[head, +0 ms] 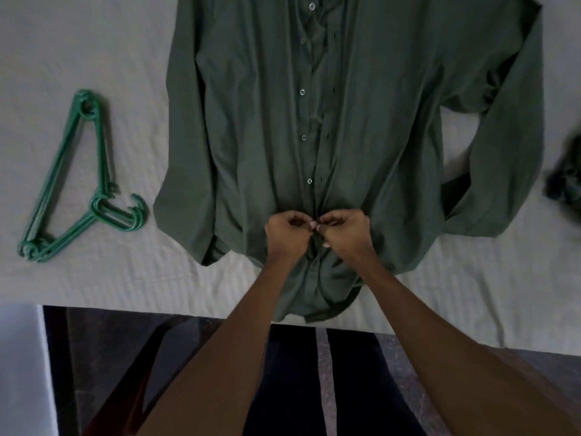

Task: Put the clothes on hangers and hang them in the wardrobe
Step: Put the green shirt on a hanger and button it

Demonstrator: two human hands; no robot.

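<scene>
**A:** What's at your nine o'clock?

**B:** A stack of green hangers (78,180) nested together, lying flat on the white bed sheet (94,42), hooks pointing toward the shirt. They sit well apart from your hands.

**A:** And in the middle?

**B:** The green shirt (251,121) is spread front-up on the sheet, collar end toward twelve o'clock, hem hanging over the bed edge at six. Its buttons run down the placket and look undone above your hands.

**A:** How are you holding it?

**B:** Your left hand (287,234) and right hand (344,229) meet at the placket near the hem, fingers curled, each pinching the cloth; the fingertips almost touch.

**A:** Anything at three o'clock?

**B:** A dark bundle of cloth (564,184) at the frame edge, too blurred to identify. No container shows anywhere here.
</scene>
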